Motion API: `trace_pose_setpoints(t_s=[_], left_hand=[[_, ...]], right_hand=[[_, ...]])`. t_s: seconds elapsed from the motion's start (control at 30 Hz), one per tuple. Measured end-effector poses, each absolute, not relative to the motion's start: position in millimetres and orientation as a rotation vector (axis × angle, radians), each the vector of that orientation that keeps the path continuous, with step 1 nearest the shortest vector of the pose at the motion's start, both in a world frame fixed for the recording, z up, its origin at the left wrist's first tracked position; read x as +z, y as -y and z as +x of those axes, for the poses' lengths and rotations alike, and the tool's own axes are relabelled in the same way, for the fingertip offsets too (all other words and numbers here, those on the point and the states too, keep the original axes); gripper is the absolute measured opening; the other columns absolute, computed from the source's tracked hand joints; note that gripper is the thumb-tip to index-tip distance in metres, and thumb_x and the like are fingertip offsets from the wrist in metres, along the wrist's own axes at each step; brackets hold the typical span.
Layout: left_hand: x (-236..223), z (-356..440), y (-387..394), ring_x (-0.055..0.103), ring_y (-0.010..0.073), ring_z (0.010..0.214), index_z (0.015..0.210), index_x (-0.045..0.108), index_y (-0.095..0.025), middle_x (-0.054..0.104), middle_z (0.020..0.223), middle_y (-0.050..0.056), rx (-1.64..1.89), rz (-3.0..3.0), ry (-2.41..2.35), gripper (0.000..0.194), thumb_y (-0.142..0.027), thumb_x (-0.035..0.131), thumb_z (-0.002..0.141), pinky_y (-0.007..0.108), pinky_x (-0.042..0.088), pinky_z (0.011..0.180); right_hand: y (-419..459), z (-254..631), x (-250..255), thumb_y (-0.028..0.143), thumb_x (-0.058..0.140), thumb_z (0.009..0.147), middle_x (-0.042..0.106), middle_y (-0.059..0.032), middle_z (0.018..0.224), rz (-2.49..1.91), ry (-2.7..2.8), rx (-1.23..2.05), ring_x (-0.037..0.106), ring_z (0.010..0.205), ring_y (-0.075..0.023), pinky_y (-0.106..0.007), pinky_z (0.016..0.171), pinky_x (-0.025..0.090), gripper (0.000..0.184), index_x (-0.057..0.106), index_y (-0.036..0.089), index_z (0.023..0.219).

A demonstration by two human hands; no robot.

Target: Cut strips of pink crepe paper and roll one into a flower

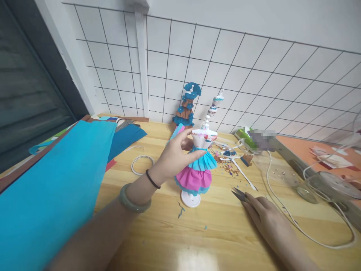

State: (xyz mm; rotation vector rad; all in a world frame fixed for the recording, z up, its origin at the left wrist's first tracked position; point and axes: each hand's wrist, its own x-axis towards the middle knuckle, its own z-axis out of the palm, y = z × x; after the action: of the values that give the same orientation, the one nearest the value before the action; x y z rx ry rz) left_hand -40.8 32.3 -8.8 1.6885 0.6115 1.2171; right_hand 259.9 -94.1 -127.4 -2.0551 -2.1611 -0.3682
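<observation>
A small white dress form point(200, 140) stands upright on its round white base point(191, 198) in the middle of the table. It wears a layered paper skirt, with a pleated light-blue tier point(203, 160) above a pink tier point(195, 179) edged in blue. My left hand point(180, 152) is closed around its waist, thumb across the front and fingers partly hidden behind. Lower to the right, my right hand point(267, 214) rests at the tabletop, holding small pointed scissors point(239, 195) whose blades point left toward the base.
Large blue paper sheets point(62, 169) cover the left side, beside a tape roll point(142, 165). Behind stand a blue-and-brown dressed form point(186, 109) and another white form point(216, 103). Scraps point(229, 165) litter the table's back right. A white cable point(299, 229) loops at right.
</observation>
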Motion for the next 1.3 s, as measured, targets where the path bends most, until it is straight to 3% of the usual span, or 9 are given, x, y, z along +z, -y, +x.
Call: trace_pose_setpoints(t_s=[0.2,0.33,0.57,0.77,0.93,1.1,1.3], left_hand=[[-10,-43,-31,0.059,0.0177,0.094,0.126,0.042,-0.018,0.064,0.104,0.008,1.23,1.886,-0.629,0.055,-0.02,0.064,0.075,0.032,0.045,0.086],[-10,-42,-30,0.059,0.0174,0.093,0.127,0.041,-0.018,0.064,0.102,0.007,1.233,1.882,-0.641,0.057,-0.022,0.064,0.075,0.032,0.045,0.086],[-7,-38,-25,0.058,0.0189,0.102,0.129,0.04,-0.021,0.061,0.112,0.008,1.162,1.706,-0.526,0.058,-0.019,0.063,0.075,0.032,0.044,0.09],[-8,-35,-20,0.057,0.0216,0.105,0.129,0.038,-0.018,0.061,0.112,0.011,1.047,1.577,-0.484,0.059,-0.019,0.064,0.076,0.036,0.045,0.091],[-8,-34,-18,0.056,0.0223,0.106,0.132,0.034,-0.02,0.061,0.11,0.01,1.034,1.524,-0.45,0.066,-0.016,0.065,0.074,0.035,0.047,0.088],[-2,-36,-14,0.057,0.0204,0.104,0.136,0.029,-0.025,0.062,0.106,0.007,0.959,1.482,-0.442,0.075,-0.013,0.066,0.072,0.034,0.047,0.088],[1,-41,-16,0.048,0.0263,0.117,0.135,0.032,-0.025,0.052,0.124,0.011,0.848,1.465,-0.362,0.08,-0.006,0.068,0.066,0.04,0.045,0.092]], right_hand=[[93,257,-127,0.037,0.034,0.091,0.061,-0.0117,0.081,-1.96,2.225,-0.594,0.058,0.071,-0.0237,-0.037,0.067,0.048,0.039,0.061,0.014,0.104],[93,257,-125,0.034,0.037,0.09,0.063,-0.0126,0.084,-1.926,2.218,-0.567,0.058,0.074,-0.0242,-0.04,0.071,0.049,0.035,0.063,0.014,0.101],[89,225,-87,0.041,0.045,0.086,0.063,-0.0108,0.106,-1.844,1.9,-0.038,0.058,0.1,-0.0262,-0.039,0.081,0.05,0.034,0.063,0.02,0.105],[67,166,-27,0.045,0.057,0.079,0.061,-0.0098,0.114,-1.524,1.439,0.636,0.06,0.099,-0.0234,-0.036,0.078,0.052,0.043,0.056,0.023,0.117],[46,132,-3,0.037,0.066,0.074,0.057,-0.0064,0.121,-1.174,1.417,0.746,0.053,0.11,-0.0233,-0.041,0.09,0.046,0.05,0.05,0.027,0.12],[35,117,4,0.036,0.068,0.072,0.052,-0.0066,0.128,-1.143,1.416,0.804,0.052,0.111,-0.0247,-0.042,0.088,0.047,0.055,0.047,0.027,0.123],[27,110,4,0.032,0.069,0.071,0.055,-0.0062,0.124,-1.128,1.51,0.669,0.053,0.11,-0.0245,-0.045,0.094,0.043,0.058,0.047,0.026,0.124]])
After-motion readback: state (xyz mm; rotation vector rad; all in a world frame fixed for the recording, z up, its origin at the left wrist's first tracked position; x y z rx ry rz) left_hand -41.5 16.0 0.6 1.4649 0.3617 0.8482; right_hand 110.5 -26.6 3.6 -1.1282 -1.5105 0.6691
